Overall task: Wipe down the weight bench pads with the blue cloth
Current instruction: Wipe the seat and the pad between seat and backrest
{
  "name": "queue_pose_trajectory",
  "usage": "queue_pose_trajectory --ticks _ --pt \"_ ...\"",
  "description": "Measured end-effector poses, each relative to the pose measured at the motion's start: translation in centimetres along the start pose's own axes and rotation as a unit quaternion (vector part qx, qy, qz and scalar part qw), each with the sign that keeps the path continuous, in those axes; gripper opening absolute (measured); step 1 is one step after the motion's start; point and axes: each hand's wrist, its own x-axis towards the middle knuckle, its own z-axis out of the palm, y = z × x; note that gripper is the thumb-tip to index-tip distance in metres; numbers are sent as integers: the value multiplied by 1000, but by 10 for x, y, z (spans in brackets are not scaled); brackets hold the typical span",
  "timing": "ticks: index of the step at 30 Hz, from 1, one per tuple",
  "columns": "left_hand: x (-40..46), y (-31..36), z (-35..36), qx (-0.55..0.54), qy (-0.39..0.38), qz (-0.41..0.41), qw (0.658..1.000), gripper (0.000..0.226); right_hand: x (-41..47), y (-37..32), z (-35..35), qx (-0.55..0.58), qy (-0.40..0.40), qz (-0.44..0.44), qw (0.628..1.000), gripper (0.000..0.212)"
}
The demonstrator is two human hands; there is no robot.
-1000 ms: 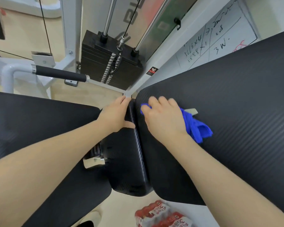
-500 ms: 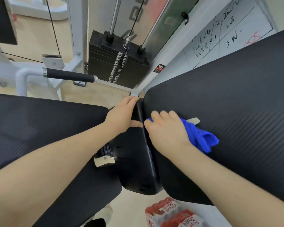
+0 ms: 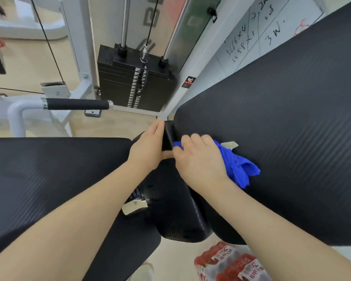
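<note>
A large black ribbed bench pad [image 3: 282, 138] fills the right side, a second black pad [image 3: 49, 179] the left, and a narrow black pad [image 3: 174, 209] runs between them. My right hand [image 3: 201, 161] presses the bunched blue cloth [image 3: 237, 169] onto the left edge of the right pad; the cloth's white label sticks out behind my fingers. My left hand [image 3: 148, 147] grips the far end of the narrow middle pad, thumb on top, touching my right hand's fingers.
A black weight stack [image 3: 134, 78] with cable and guide rods stands straight ahead. A white frame with a black foam handle [image 3: 75, 104] juts from the left. A shrink-wrapped pack of red-labelled bottles [image 3: 229, 262] lies on the floor below. A whiteboard [image 3: 257, 33] stands behind the right pad.
My right hand with the cloth has slid left toward the pad's edge until it meets my left thumb. My left hand keeps its grip on the middle pad.
</note>
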Motion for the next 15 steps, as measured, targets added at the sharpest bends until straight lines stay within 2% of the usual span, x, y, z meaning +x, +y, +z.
queue_pose_trajectory --ticks 2,3,5,7,11,15 --pt "-1 2 -2 25 -2 -5 1000 85 -25 0 4 -8 -33 -34 999 12" --pt "-1 2 -2 23 -6 -10 1000 88 -29 3 4 -29 -20 -40 999 10" --pt "-1 -1 0 6 -13 -22 1000 93 -16 14 -4 -45 38 -8 998 10" --pt "-1 -4 3 3 -9 -30 1000 96 16 23 -19 -65 101 44 992 27" --pt "-2 -7 8 26 7 -17 1000 96 75 25 -39 -29 72 79 994 27" --pt "-3 -4 6 37 7 -24 999 93 56 17 -32 -40 40 56 997 26"
